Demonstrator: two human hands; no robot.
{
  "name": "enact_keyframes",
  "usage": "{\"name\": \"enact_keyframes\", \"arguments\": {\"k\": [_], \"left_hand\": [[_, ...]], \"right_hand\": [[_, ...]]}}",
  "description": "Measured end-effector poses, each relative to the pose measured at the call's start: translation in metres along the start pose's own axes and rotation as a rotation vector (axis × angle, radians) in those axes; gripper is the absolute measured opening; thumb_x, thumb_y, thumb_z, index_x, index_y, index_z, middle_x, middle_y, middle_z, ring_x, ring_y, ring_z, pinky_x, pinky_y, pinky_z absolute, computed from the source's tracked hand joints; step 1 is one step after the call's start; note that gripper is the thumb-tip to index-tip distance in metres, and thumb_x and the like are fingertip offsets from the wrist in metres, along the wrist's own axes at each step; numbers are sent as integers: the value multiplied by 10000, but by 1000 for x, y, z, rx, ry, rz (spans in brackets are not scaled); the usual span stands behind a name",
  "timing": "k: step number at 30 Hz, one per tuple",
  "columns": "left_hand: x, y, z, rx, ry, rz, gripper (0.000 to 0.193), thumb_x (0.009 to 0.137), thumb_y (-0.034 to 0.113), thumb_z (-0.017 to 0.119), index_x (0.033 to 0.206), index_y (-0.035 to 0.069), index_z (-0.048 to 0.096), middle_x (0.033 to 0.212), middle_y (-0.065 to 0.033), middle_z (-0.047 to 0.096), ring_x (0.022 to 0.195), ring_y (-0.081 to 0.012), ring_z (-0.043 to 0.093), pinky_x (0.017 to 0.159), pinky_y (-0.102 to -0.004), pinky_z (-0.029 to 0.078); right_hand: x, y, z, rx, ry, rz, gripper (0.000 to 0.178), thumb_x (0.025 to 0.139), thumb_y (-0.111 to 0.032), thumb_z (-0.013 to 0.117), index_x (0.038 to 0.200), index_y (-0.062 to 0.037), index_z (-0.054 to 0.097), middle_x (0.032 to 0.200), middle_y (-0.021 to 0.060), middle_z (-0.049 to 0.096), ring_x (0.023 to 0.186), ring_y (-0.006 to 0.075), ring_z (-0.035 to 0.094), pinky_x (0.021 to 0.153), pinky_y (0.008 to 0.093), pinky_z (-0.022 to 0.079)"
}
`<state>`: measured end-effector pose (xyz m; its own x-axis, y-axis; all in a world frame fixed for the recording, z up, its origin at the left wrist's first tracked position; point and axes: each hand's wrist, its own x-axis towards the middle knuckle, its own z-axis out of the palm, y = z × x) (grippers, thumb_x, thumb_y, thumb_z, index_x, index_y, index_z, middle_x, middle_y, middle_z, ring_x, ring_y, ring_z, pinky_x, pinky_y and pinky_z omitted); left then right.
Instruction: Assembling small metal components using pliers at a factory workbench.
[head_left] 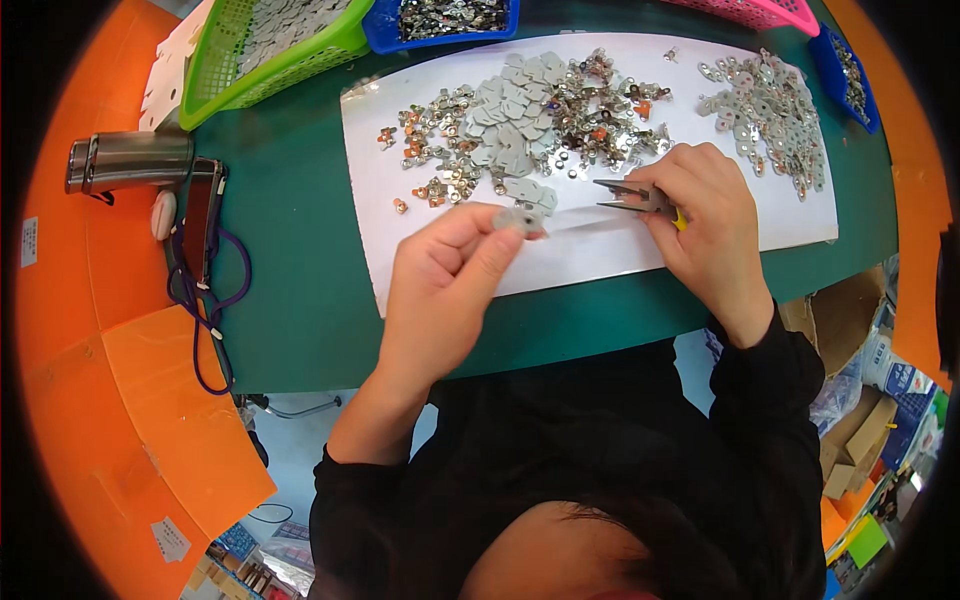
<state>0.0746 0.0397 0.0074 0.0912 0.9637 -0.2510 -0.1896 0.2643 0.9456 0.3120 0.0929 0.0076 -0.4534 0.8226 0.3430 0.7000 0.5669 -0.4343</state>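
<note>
Two hands [440, 290] [710, 220] hold one piece [515, 220], one pair of pliers [652, 198].

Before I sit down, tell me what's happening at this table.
A person is working over a white sheet on a green table. The left hand pinches a small grey piece between thumb and fingers, and the right hand holds pliers with their jaws parted, apart from that piece. Beyond the hands lie a heap of flat grey pieces and shiny metal parts, with a separate pile farther right.
</note>
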Motion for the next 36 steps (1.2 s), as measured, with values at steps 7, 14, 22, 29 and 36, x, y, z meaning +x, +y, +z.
{"name": "enact_keyframes", "arguments": {"k": [7,14,22,29,36], "left_hand": [[-6,6,7,686,-41,273,72,897,49,690,952,24,729,703,-52,660,535,-141,566,507,-272,429],[-5,5,7,1039,-20,584,191,758,29,736,939,88,718,711,-52,641,629,-246,637,518,-354,464],[-2,0,1,985,10,673,235,728,25,755,942,104,702,690,-48,629,608,-239,626,512,-347,453],[-1,-2,-1,998,40,788,321,739,15,763,1047,89,717,652,-54,581,556,-229,576,498,-330,432],[-4,3,-4,888,87,703,293,800,-16,742,1080,68,718,643,-72,564,544,-231,548,507,-319,427]], "right_hand": [[17,-25,-3,349,-12,0,313,628,85,697,903,-66,703,785,67,596,786,258,561,668,312,435],[26,-35,-11,194,-66,-194,329,579,60,710,869,-94,695,781,36,590,787,259,569,705,340,431],[31,-35,-12,231,-118,-266,322,583,51,717,863,-104,685,801,29,600,793,259,577,715,354,431],[30,-27,-5,444,-174,-222,332,592,67,705,893,-71,692,797,54,606,770,266,569,675,347,429],[26,-20,-20,128,-75,-207,291,619,-98,742,900,-73,669,835,69,599,824,296,572,776,364,435]]}}
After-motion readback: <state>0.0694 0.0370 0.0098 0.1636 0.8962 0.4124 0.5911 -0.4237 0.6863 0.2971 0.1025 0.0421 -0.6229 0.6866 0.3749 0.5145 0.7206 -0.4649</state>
